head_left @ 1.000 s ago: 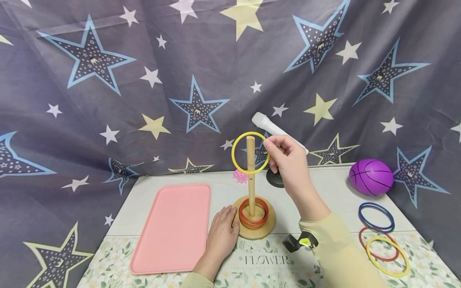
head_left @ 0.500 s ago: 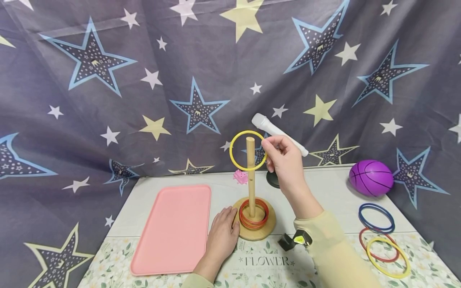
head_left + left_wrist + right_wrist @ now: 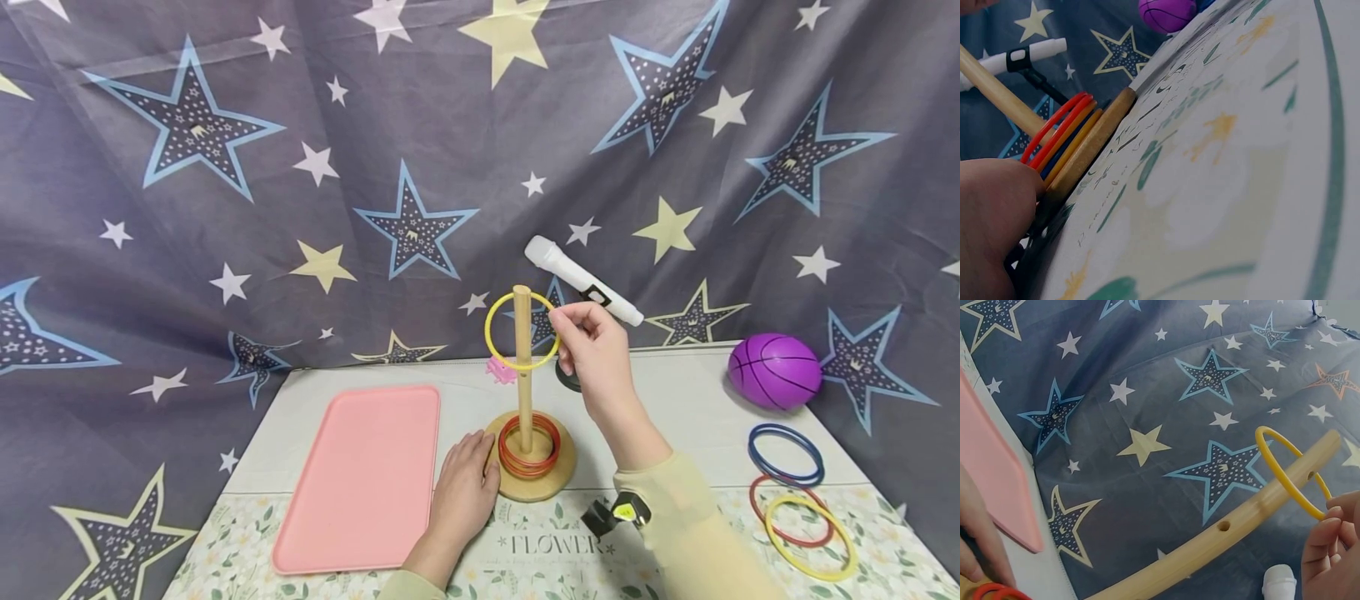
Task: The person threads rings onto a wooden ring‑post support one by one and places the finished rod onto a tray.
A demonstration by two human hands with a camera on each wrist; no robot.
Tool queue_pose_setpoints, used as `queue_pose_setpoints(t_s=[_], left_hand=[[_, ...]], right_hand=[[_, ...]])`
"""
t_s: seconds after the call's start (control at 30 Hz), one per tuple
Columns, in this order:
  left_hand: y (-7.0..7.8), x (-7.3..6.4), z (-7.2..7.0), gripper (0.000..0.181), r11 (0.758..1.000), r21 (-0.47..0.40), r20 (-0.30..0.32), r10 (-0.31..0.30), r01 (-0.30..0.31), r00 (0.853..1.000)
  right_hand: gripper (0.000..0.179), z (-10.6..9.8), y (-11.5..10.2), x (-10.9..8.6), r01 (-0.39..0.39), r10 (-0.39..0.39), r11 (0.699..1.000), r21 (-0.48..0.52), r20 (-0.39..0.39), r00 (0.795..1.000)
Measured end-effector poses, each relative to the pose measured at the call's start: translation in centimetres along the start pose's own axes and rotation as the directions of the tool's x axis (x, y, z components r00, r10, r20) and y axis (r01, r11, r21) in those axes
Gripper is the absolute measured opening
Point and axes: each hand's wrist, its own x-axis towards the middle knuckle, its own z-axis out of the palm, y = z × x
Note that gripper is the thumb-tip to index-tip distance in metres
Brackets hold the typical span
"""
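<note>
My right hand (image 3: 596, 354) pinches a yellow ring (image 3: 489, 333) between thumb and fingertips. In the right wrist view the same yellow ring (image 3: 1264, 456) encircles the upper end of a wooden peg (image 3: 1241, 520), tilted, with the peg's tip poking through. The peg stands upright on a round wooden base (image 3: 555, 485). Red rings (image 3: 531, 475) lie around its foot; the left wrist view also shows orange-yellow and blue rings in that stack. My left hand (image 3: 462, 487) rests with extended fingers at the left edge of the base.
A pink tray (image 3: 356, 483) lies left of the base. Blue rings (image 3: 785, 481), a red ring (image 3: 780, 533) and another yellow ring (image 3: 851, 546) lie at the right, before a purple ball (image 3: 775, 371). Behind the peg are a white microphone (image 3: 581, 279) and a pink figure (image 3: 501, 370).
My right hand carried the yellow ring slightly left and up, then lowered it so the peg's tip passes through. My left hand has stayed at the base.
</note>
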Motion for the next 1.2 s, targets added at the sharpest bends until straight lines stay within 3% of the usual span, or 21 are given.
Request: queue_pose_setpoints(t_s=[0.4, 1.2], left_hand=[[0.0, 0.0, 0.0, 0.046, 1.000, 0.010, 0.007, -0.006, 0.006, 1.000], [0.1, 0.0, 0.0, 0.047, 1.000, 0.017, 0.019, -0.014, 0.014, 1.000]], right_hand=[[0.005, -1.3, 2.8, -0.9, -0.077, 0.076, 0.997, 0.000, -0.048, 0.996], [0.016, -2.9, 6.7, -2.8, -0.213, 0.207, 0.975, -0.059, -0.093, 0.974]])
